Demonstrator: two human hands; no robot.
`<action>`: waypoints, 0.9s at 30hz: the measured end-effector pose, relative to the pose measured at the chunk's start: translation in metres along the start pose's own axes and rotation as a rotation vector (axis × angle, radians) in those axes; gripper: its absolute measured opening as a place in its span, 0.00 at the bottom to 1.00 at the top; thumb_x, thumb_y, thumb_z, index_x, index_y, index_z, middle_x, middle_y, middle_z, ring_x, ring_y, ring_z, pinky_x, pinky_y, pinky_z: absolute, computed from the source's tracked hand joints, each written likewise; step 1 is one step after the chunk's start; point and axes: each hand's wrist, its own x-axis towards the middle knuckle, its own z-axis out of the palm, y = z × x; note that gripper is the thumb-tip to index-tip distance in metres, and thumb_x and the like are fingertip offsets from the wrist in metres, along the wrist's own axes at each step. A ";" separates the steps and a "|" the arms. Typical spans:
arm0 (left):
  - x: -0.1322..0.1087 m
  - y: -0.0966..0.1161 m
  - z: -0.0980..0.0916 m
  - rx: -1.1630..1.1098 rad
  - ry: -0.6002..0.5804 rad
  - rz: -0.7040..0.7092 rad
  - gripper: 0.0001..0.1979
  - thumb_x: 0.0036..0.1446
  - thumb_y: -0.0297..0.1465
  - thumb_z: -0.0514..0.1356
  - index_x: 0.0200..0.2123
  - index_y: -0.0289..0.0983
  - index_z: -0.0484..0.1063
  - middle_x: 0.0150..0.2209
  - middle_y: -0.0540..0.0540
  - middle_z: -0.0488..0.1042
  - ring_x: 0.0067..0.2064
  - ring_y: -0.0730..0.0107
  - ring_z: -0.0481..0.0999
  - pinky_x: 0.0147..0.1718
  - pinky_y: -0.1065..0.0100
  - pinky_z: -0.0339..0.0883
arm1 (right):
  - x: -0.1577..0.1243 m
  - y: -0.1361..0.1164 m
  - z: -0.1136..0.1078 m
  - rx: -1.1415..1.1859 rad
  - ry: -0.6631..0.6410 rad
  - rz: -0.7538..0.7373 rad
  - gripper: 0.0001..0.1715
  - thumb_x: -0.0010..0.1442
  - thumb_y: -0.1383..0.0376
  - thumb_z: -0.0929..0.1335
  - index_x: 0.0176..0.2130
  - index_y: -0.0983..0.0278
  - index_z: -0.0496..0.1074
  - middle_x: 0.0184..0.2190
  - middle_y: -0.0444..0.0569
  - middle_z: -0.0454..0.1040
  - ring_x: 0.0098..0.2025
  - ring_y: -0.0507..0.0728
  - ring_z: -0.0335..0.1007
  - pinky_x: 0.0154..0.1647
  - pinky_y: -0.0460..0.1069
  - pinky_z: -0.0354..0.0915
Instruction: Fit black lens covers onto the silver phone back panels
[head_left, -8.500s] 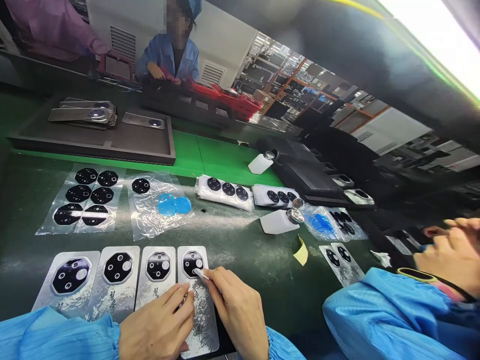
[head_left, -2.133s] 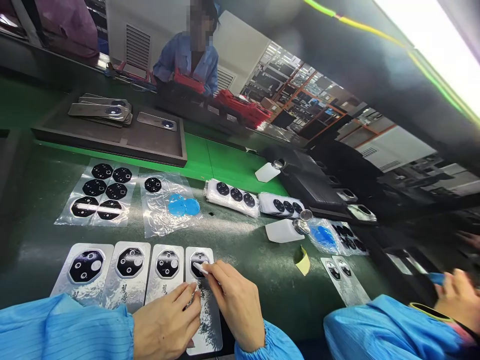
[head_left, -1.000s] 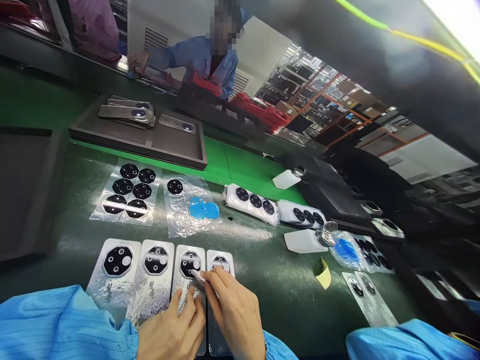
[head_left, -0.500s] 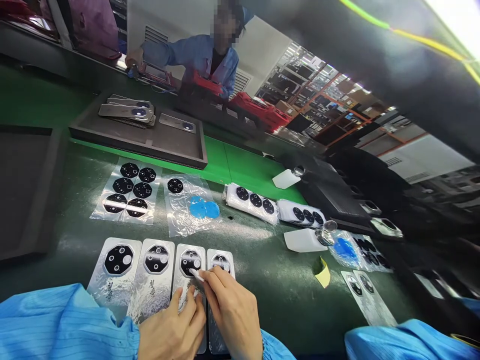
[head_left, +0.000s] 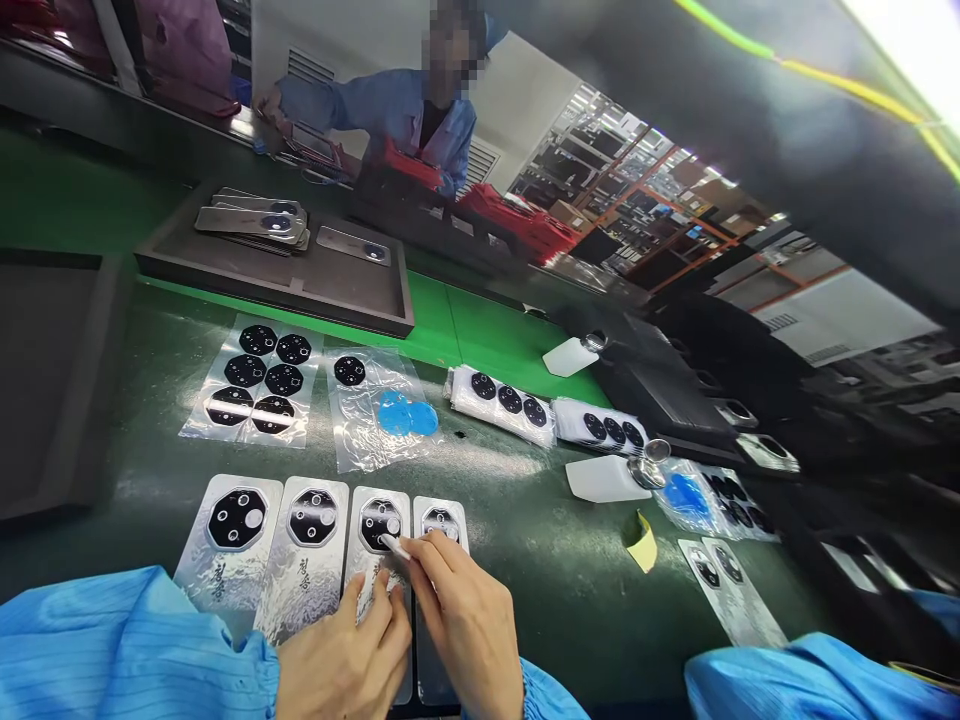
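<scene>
Several silver phone back panels point(head_left: 304, 580) lie side by side before me, each with a black octagonal camera area. My left hand point(head_left: 345, 645) rests its outstretched fingers on the third panel point(head_left: 361, 560), steadying contact near its lower half. Between thumb and fingertips, my right hand point(head_left: 469, 620) pinches a small white stick-like tool point(head_left: 396, 546). The tool's tip touches the lower part of that panel's black octagon point(head_left: 380, 522). My right hand partly covers the fourth panel point(head_left: 433, 660). What exactly the white tool is cannot be made out.
Beyond the panels lie a sheet of black stickers point(head_left: 244, 371) and a clear sheet with blue film point(head_left: 405, 413). A dark tray point(head_left: 330, 300) holds more panels. White bottles point(head_left: 604, 480), sticker stacks point(head_left: 502, 420) and a yellow scrap point(head_left: 643, 545) are rightward. A co-worker's blue sleeve point(head_left: 817, 675) is at right.
The white tool and my right fingers have shifted very slightly over the octagon. My left hand stays on the same panel. The whole view has moved a little.
</scene>
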 end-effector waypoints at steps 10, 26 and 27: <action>0.000 0.001 0.000 -0.022 0.009 -0.016 0.13 0.64 0.31 0.54 0.44 0.31 0.75 0.47 0.38 0.77 0.50 0.53 0.74 0.47 0.55 0.62 | -0.002 0.000 0.002 -0.003 0.004 0.021 0.16 0.71 0.68 0.57 0.40 0.62 0.72 0.29 0.45 0.72 0.29 0.51 0.70 0.29 0.45 0.59; 0.000 0.000 0.001 -0.016 0.003 -0.015 0.12 0.64 0.33 0.55 0.42 0.32 0.76 0.47 0.39 0.77 0.50 0.54 0.74 0.47 0.55 0.62 | -0.002 -0.003 0.002 0.001 0.015 0.028 0.16 0.71 0.68 0.57 0.40 0.62 0.72 0.28 0.45 0.71 0.28 0.51 0.70 0.28 0.44 0.60; -0.001 0.000 0.001 -0.017 0.003 -0.013 0.13 0.64 0.33 0.55 0.43 0.32 0.76 0.47 0.38 0.77 0.50 0.54 0.74 0.47 0.55 0.62 | -0.002 -0.003 0.002 0.000 0.017 0.032 0.16 0.70 0.68 0.58 0.40 0.62 0.72 0.28 0.45 0.72 0.28 0.51 0.70 0.28 0.44 0.60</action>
